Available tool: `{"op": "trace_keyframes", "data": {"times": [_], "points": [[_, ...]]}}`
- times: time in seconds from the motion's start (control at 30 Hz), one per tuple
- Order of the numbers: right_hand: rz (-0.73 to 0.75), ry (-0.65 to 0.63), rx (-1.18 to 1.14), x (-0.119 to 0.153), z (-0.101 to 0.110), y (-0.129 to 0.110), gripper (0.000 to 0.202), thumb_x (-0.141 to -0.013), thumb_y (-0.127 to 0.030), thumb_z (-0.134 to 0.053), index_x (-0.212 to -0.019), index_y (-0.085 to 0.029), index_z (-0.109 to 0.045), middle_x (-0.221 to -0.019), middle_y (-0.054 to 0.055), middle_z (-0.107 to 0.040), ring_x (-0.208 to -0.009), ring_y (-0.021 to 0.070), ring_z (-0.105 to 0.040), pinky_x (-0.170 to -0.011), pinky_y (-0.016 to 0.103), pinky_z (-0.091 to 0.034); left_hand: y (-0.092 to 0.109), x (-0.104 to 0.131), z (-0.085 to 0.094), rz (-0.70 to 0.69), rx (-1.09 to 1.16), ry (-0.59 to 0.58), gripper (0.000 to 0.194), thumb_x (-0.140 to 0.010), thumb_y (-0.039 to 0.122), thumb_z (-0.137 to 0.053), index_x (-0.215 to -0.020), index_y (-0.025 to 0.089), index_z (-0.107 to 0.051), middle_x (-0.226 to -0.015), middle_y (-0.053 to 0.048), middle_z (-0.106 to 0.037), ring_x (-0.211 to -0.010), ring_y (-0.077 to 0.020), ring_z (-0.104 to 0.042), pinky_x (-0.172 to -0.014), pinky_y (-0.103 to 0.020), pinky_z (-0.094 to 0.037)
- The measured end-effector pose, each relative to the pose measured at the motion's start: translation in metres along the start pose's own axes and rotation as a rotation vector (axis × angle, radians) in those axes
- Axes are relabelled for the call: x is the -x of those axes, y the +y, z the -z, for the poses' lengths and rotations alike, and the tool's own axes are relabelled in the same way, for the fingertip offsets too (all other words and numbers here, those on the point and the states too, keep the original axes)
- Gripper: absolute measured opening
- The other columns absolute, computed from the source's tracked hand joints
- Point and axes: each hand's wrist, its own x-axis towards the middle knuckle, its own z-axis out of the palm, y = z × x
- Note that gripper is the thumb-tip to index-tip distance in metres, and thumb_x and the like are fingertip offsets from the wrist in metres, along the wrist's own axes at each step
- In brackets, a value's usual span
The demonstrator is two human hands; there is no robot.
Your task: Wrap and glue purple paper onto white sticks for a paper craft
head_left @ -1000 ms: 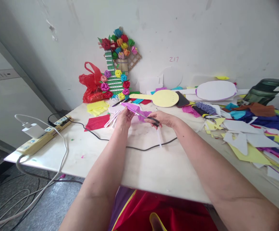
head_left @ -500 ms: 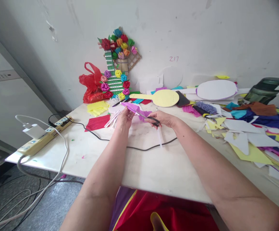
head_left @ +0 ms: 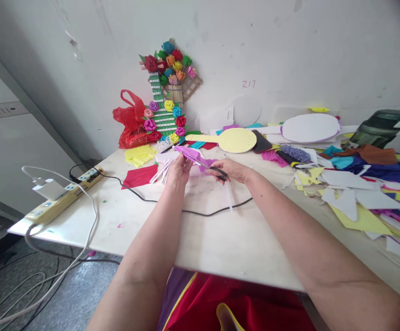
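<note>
Purple paper [head_left: 192,153] is pinched at its left part by my left hand [head_left: 180,168], above the table's middle. My right hand [head_left: 228,170] grips the dark handles of a pair of scissors [head_left: 219,173], whose blades point left and lie along the purple paper. How far the blades are apart is too small to tell. Thin white sticks [head_left: 161,171] lie just left of my left hand, on and beside a red paper piece [head_left: 138,176]. Below my right hand is a pale translucent stick [head_left: 229,200].
A power strip [head_left: 59,197] with a white charger stands at the left edge, its black cable [head_left: 200,213] crossing the table. Behind are a red bag [head_left: 131,122], paper flowers [head_left: 167,115] and a yellow paddle shape [head_left: 237,140]. Paper scraps [head_left: 358,216] and a green bottle [head_left: 380,129] lie right.
My right hand and the scissors have shifted very slightly left. My left hand keeps its hold on the purple paper, almost unmoved.
</note>
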Motion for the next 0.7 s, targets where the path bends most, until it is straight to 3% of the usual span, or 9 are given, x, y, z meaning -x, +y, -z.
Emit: {"op": "trace_keyframes", "data": {"times": [0.27, 0.7], "points": [[0.003, 0.009, -0.007, -0.0006, -0.0016, 0.0008, 0.041, -0.066, -0.052, -0.063, -0.065, -0.014, -0.050, -0.052, -0.001, -0.055, -0.037, 0.0053, -0.049, -0.029, 0.015, -0.025, 0.0001, 0.0023, -0.0010, -0.019, -0.004, -0.006, 0.002, -0.077, 0.016, -0.057, -0.076, 0.015, -0.059, -0.065, -0.002, -0.065, -0.069, -0.0116, -0.064, -0.076, -0.024, -0.051], [0.037, -0.011, -0.032, -0.0015, -0.0020, 0.0035, 0.036, -0.068, -0.048, -0.062, -0.068, -0.014, -0.051, -0.052, -0.002, -0.053, -0.037, 0.0051, -0.046, -0.029, 0.015, -0.025, 0.0004, 0.0016, -0.0020, -0.016, 0.020, -0.023, 0.009, -0.079, 0.014, -0.055, -0.072, 0.015, -0.060, -0.065, 0.001, -0.065, -0.062, -0.0088, -0.063, -0.072, -0.022, -0.051]]}}
